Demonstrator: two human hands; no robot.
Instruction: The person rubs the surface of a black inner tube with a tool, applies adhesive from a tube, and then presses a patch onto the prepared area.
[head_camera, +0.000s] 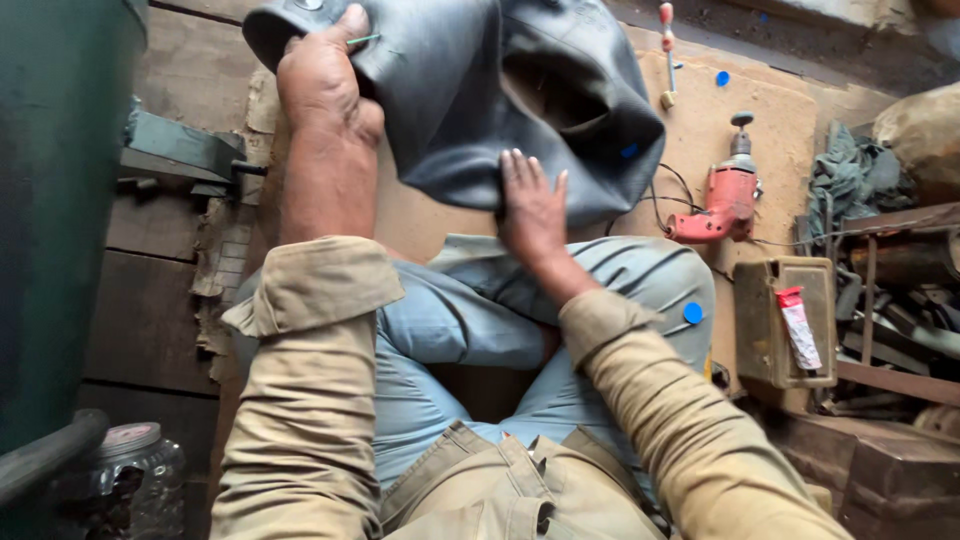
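Lying ahead of both hands, draped over the knees and the brown board (700, 150) on the floor: a slack black rubber inner tube (470, 90), folded on itself. Running with its long axis from upper left to lower right, from the top edge near the left hand (325, 80) down to the rounded end near the red power drill (720, 200). Pointing that rounded fold toward the drill, with the open hollow of the loop facing up. Gripping at the upper left: left hand closed over the tube's edge, fingers curled on the rubber, a thin green stem or stick showing just beside the fingers, possibly a valve, though too small to tell. Pressing at the lower middle: right hand (530, 205) flat and spread, palm down on the tube's lower edge, not clamped around it. Standing well apart, one hand at each end of the near edge, left arm stretched farther out, right hand nearer the body. Resting off to the right, clear of the tube: an olive metal box (770, 330) with a small glue tube (800, 325) on it.
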